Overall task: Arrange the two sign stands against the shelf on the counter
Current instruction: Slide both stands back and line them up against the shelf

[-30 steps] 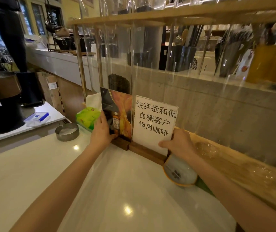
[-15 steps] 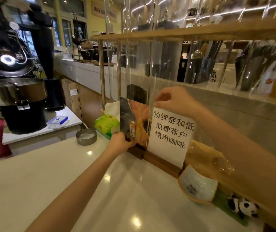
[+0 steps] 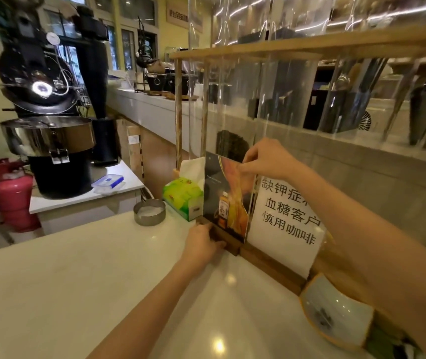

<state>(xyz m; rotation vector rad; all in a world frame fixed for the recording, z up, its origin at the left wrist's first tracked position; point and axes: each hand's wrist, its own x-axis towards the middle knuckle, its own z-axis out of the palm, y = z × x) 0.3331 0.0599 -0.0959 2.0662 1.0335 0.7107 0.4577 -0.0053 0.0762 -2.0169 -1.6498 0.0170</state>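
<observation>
picture sign (image 3: pixel 226 195), frame centre: left hand (image 3: pixel 201 246) grips wooden base, right hand (image 3: pixel 265 160) pinches top edge, likely squaring it beside text sign (image 3: pixel 288 224) against shelf (image 3: pixel 310 46).

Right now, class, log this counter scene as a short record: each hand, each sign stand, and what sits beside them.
left hand: grips the wooden base of the photo sign stand
right hand: pinches that stand's top edge
text sign stand: upright, right of the photo one, bases meeting
shelf: directly behind both stands
tissue pack: left of stands
dish: right of stands
</observation>
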